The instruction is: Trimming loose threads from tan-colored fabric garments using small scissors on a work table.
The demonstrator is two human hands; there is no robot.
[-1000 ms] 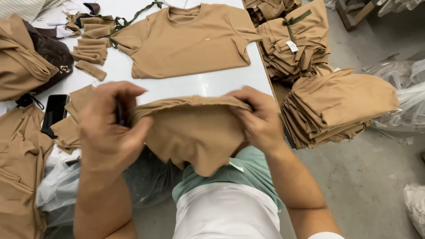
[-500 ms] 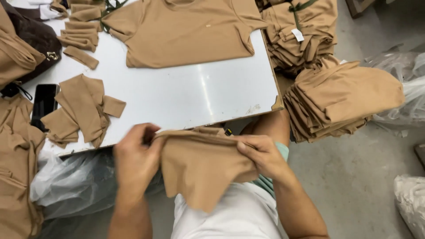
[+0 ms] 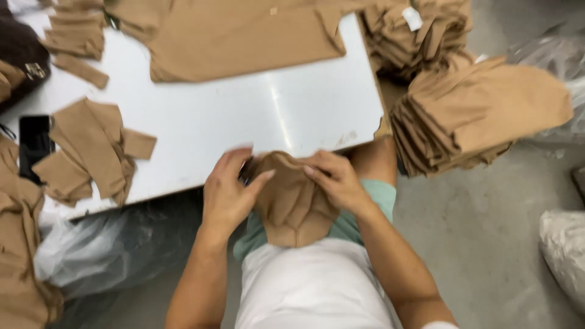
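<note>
Both bare forearms reaching up from the lower edge, elbows spread, wrists angled inward toward each other. Left hand [image 3: 228, 195] turned palm inward, fingers [image 3: 234, 159] extended and slightly spread, thumb stretched toward the right. Right hand [image 3: 338, 181] curled, knuckles raised, fingertips pressed downward close to the left thumb. Hands near one another just in front of the torso, slightly blurred.

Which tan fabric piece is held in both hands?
The bunched tan fabric piece at the white table's near edge, pinched between left hand and right hand; others lie untouched.
</note>
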